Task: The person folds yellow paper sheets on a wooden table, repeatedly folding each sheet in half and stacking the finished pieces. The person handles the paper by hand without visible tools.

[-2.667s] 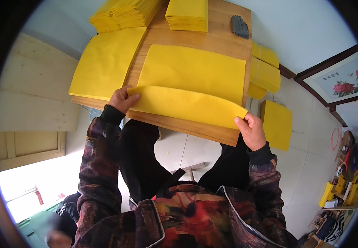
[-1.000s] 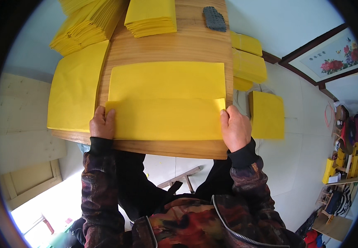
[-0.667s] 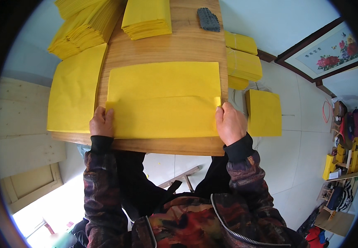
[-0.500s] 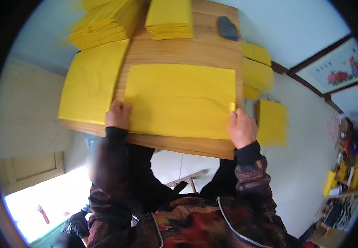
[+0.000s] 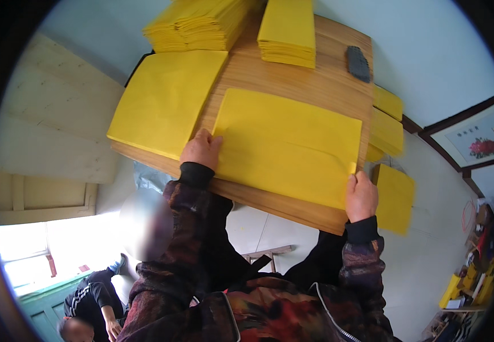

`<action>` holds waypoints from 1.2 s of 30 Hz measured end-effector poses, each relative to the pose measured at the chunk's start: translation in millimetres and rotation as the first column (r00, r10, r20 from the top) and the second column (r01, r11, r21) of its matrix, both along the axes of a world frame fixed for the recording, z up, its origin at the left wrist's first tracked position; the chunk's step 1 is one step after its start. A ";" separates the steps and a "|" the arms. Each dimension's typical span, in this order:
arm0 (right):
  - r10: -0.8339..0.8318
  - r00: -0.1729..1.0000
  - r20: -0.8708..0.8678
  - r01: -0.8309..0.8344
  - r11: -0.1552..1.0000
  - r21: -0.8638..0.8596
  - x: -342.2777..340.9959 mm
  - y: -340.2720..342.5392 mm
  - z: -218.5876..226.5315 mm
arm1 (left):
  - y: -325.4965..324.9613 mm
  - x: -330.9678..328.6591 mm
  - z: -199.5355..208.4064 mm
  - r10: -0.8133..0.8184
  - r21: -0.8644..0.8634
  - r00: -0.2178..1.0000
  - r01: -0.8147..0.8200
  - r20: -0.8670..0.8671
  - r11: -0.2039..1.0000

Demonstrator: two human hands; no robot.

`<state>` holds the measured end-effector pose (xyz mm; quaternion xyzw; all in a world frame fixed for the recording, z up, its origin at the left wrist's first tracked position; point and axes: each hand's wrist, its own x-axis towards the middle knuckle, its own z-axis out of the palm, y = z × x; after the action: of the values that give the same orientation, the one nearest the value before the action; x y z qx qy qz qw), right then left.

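A broad yellow sheet (image 5: 292, 142), paper-like with a faint crease across its middle, lies flat on a wooden table (image 5: 292, 85) before me. My left hand (image 5: 202, 150) is closed at its left edge, with thumb and fingers together at the near part of that side. On the opposite side my right hand (image 5: 362, 196) pinches the right edge, where a small bit of the sheet curls up by the thumb. To the left of my left hand lies a flat pile of larger yellow sheets (image 5: 167, 102). Whether the held sheet is one layer or several, I cannot tell.
Tall folded yellow stacks (image 5: 195, 25) and a narrower stack (image 5: 287, 34) stand at the table's far side. A dark grey block (image 5: 358, 64) lies near the far right corner. More yellow bundles (image 5: 395, 196) sit beyond the right edge. Another person (image 5: 96, 299) is at lower left.
My view has turned, so the table and sheet now appear further right and tilted. Both hands stay at the sheet's edges. More of the other person shows at lower left.
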<state>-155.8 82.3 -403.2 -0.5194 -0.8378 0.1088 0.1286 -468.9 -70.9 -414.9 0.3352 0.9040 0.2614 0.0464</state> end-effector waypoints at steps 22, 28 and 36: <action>-0.223 0.972 0.078 0.230 0.969 -0.094 -11.0 -9.2 14.3 | 2.8 -5.7 -13.2 0.013 0.035 0.999 -0.012 -0.036 0.999; 0.192 0.981 0.000 -0.183 0.935 0.303 -11.5 -1.2 -9.2 | 3.3 9.6 -3.2 0.107 -0.066 0.991 -0.112 -0.086 0.991; 0.158 0.985 0.072 -0.172 0.947 0.271 -11.4 -1.8 -12.3 | 6.3 14.8 3.0 -0.031 -0.159 0.950 -0.020 -0.309 0.987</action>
<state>-167.2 80.5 -415.5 -0.4271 -0.8882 -0.0116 0.1692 -454.1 -64.6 -411.9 0.3699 0.9171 0.1315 -0.0689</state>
